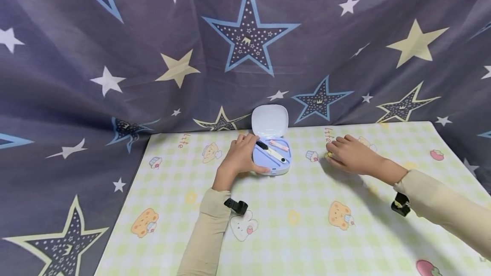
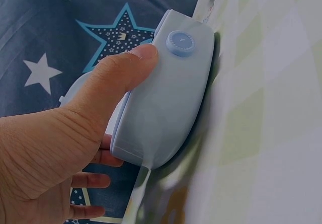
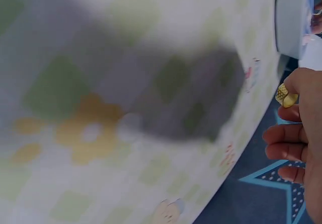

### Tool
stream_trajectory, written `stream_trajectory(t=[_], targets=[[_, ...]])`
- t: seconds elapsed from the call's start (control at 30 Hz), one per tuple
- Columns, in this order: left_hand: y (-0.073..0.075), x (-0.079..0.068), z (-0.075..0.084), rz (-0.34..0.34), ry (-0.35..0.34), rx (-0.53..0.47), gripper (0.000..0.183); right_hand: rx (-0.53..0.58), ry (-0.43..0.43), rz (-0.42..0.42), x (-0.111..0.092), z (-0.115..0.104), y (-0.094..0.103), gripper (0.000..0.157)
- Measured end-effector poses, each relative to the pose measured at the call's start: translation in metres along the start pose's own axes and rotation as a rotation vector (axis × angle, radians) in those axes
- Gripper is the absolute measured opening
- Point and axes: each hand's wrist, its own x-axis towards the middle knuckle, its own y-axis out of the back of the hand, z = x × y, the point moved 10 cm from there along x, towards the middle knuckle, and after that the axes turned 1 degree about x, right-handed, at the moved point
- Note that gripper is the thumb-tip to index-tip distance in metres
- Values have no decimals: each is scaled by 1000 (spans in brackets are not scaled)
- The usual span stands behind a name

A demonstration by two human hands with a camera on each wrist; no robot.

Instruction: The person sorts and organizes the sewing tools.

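Note:
A small blue-and-white case [image 1: 271, 170] stands on the table with its white lid [image 1: 270, 120] raised at the back. Inside lie a white stick-like tool [image 1: 275, 155] with a dark, bristly-looking end and a small pink piece [image 1: 278, 145]. My left hand [image 1: 239, 156] grips the case from its left side; in the left wrist view the thumb [image 2: 118, 73] lies on the front rim, near a round blue button [image 2: 180, 43]. To the right of the case, above the tabletop, my right hand [image 1: 350, 153] pinches a small gold-coloured, textured piece [image 3: 285, 96] between thumb and forefinger. Its kind is unclear.
A green-and-white checked cloth [image 1: 291, 237] with printed cartoon figures covers the table. Behind the table's back edge hangs a dark curtain [image 1: 238, 88] with stars, close to the raised lid. A black camera band [image 1: 236, 206] sits on the left wrist, another [image 1: 400, 203] on the right.

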Motion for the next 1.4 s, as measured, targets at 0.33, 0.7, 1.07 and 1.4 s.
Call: stream_trajectory(t=[0.33, 0.7, 1.07, 1.4], targets=[[-1, 0, -2, -3, 12, 26, 111, 63, -40, 33, 42, -7, 3, 19], [1, -2, -7, -23, 4, 14, 111, 129, -93, -12, 80, -21, 4, 19], [2, 0, -9, -35, 0, 5, 112, 166, -115, -18, 101, -23, -4, 22], [-1, 0, -10, -42, 5, -10, 111, 186, -88, -60, 121, -38, -11, 22]])
